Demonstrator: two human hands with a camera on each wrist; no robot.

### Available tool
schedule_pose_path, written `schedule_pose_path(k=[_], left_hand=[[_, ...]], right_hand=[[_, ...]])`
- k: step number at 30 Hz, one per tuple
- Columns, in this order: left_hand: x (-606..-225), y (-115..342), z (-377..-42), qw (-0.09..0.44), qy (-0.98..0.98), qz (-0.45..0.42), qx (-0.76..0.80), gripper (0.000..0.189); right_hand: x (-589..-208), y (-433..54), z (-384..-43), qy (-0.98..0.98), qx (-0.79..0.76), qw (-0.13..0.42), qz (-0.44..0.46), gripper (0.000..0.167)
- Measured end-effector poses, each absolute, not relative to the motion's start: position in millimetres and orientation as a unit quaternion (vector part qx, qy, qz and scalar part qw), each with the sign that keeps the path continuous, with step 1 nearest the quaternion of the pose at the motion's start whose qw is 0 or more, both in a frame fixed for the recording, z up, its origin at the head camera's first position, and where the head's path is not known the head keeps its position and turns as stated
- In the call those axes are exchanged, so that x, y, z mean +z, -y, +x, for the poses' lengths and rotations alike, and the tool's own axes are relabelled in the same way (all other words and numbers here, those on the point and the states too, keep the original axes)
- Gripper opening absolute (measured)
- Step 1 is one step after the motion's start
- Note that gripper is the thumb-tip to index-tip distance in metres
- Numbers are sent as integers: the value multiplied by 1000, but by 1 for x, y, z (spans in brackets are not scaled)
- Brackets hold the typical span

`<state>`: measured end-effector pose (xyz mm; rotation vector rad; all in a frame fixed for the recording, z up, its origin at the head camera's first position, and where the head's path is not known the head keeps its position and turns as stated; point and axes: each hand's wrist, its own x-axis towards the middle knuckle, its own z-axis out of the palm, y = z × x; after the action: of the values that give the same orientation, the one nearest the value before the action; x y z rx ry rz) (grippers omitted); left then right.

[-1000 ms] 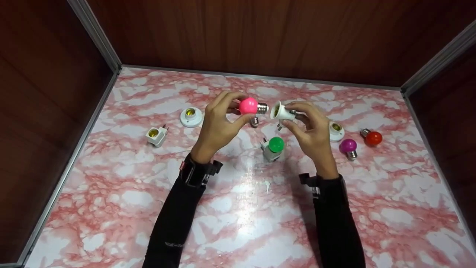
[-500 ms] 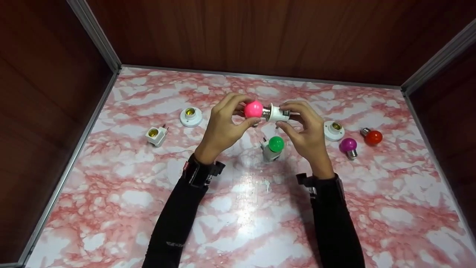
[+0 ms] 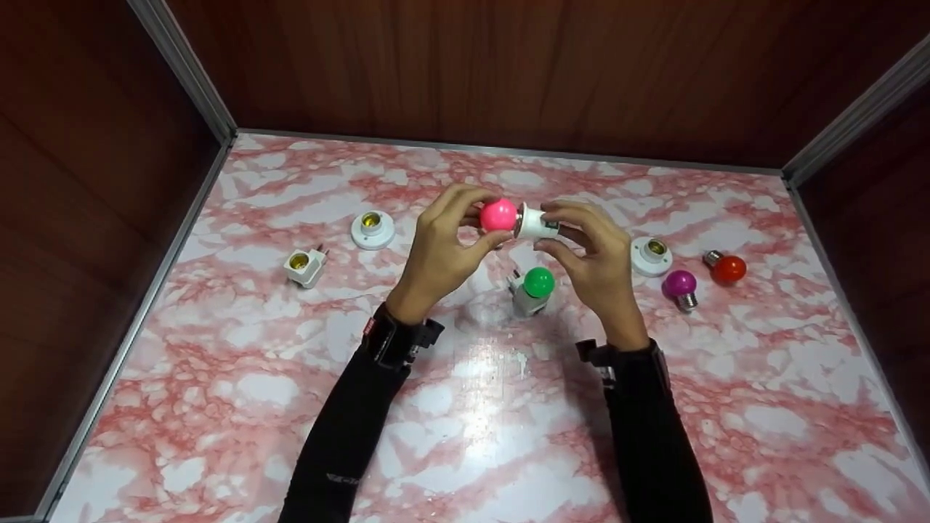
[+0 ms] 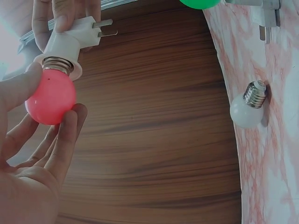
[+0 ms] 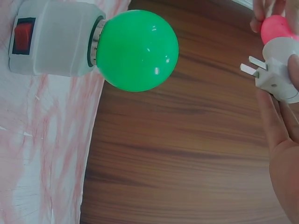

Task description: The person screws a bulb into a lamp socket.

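Note:
My left hand (image 3: 445, 243) holds a pink light bulb (image 3: 498, 215) by its round globe, between thumb and fingertips. Its metal screw base enters the mouth of a white plug-in lamp socket (image 3: 536, 222), and some threads still show at the rim in the left wrist view. Thumb and fingers of my right hand (image 3: 597, 261) grip that socket from the other side. Two flat plug prongs (image 5: 252, 66) stick out of the socket in the right wrist view. Both hands are raised over the marbled table. Below them stands a green bulb (image 3: 539, 282) seated in a white switched plug socket (image 5: 56, 39).
To the left lie a square plug socket (image 3: 305, 266) and a round lamp base (image 3: 373, 230). At right are another round base (image 3: 652, 256), a purple bulb (image 3: 681, 288) and a red bulb (image 3: 727, 269). A white bulb (image 4: 247, 109) lies on the table behind the hands. Wooden panels (image 3: 508, 73) wall the table.
The hands have come together. The pink bulb was apart from the socket a second ago; its screw base has since gone into the socket's mouth, and the socket has turned nearly level with it.

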<state>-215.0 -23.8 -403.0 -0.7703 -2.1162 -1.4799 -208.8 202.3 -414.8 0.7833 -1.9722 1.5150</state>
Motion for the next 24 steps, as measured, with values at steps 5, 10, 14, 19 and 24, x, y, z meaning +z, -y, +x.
schedule_pose_path(k=[5,10,14,19,24], left_hand=[[-403,24,-216,222,767,-279,-533,47],[-404,26,-216,215,770,-292,-524,45],[-405,26,-216,203,769,-297,-528,41],[-405,27,-217,186,770,-298,-533,43],[-407,27,-217,173,771,-296,-537,48]], right_hand=[[-415,-204,-210,731,556,259,300,35],[-416,-205,-210,732,551,266,300,34],[-416,-206,-211,740,539,279,290,37],[-417,-208,-212,738,541,280,289,43],[-418,-209,-211,735,551,270,288,46]])
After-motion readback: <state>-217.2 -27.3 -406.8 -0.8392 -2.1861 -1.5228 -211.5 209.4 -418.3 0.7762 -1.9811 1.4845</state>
